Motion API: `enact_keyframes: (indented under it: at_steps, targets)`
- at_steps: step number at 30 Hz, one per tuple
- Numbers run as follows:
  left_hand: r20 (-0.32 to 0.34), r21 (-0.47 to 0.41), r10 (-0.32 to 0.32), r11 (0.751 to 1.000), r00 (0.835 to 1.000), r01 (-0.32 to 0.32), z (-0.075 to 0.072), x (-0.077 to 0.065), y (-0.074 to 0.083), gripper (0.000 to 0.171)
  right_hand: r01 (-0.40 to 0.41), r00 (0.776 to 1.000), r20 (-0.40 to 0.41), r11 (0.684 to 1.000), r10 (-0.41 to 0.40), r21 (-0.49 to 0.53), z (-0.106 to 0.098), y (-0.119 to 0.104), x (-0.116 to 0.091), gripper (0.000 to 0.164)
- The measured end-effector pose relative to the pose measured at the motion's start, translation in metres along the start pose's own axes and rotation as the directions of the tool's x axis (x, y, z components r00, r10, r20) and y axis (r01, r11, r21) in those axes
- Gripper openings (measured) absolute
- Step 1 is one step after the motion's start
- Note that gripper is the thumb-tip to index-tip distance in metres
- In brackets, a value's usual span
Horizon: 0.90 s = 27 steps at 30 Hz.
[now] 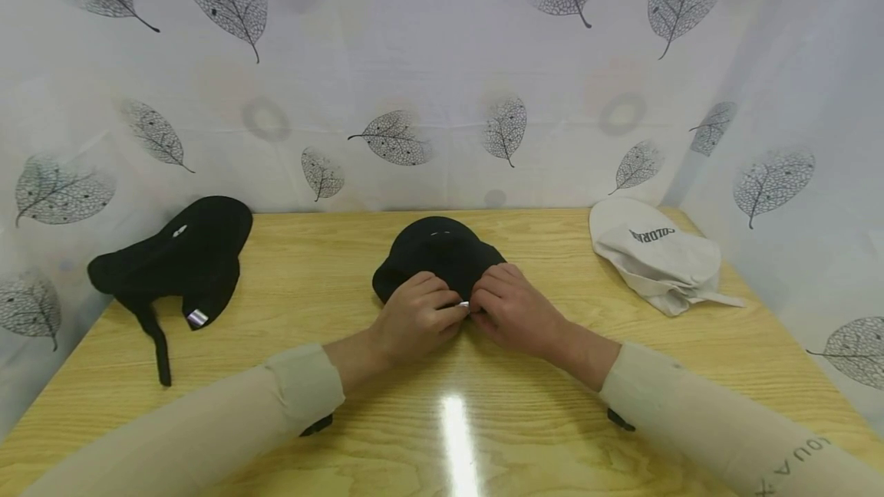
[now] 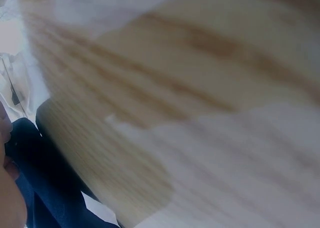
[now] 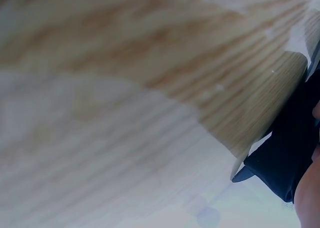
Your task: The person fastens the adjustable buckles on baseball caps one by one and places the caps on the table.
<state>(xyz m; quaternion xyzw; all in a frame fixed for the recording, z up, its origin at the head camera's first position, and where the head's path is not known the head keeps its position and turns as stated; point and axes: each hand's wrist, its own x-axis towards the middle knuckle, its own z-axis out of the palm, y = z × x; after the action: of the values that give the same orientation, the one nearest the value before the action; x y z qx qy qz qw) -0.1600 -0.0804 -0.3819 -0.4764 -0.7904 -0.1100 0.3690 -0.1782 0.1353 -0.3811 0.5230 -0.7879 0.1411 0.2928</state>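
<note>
- Left hand (image 1: pixel 424 313): center of head frame, fingers curled, pinching the near edge of the middle black cap (image 1: pixel 442 248).
- Right hand (image 1: pixel 518 309): just right of it, fingers curled, pinching the same edge; small silvery piece (image 1: pixel 464 304) between the two hands.
- Middle black cap: center of frame, on the wooden table (image 1: pixel 311 267), crown toward the back; dark fabric also at lower left of left wrist view, right edge of right wrist view.
- Second black cap (image 1: pixel 200 244): left of frame, strap hanging toward lower left, silvery tab (image 1: pixel 196 318).
- Pale cap (image 1: pixel 652 248): right of frame, dark lettering.
- Leaf-print cloth (image 1: pixel 442 60): across top of frame.
- Light sleeves (image 1: pixel 207 420): lower corners.
</note>
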Motion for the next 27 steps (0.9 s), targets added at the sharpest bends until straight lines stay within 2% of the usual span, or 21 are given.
enact_keyframes:
  at_steps: [7, 19, 27]
  targets:
    - [0.006, 0.001, -0.004, 1.0, 1.0, 0.004, 0.0001, -0.0005, 0.0003, 0.011, 0.008, 1.0, -0.019, 1.0, -0.009, -0.01, 0.0012, 0.0004, -0.0001, 0.022]
    - [-0.009, -0.006, -0.001, 1.0, 1.0, 0.001, 0.0001, 0.0007, 0.0001, 0.008, -0.027, 0.999, 0.018, 1.0, 0.027, -0.011, -0.0027, -0.0013, 0.0006, 0.02]
    - [-0.009, -0.011, 0.007, 1.0, 1.0, -0.007, 0.0004, 0.0006, 0.0004, 0.008, -0.01, 1.0, -0.023, 1.0, 0.01, -0.023, -0.0002, 0.0001, -0.0001, 0.026]
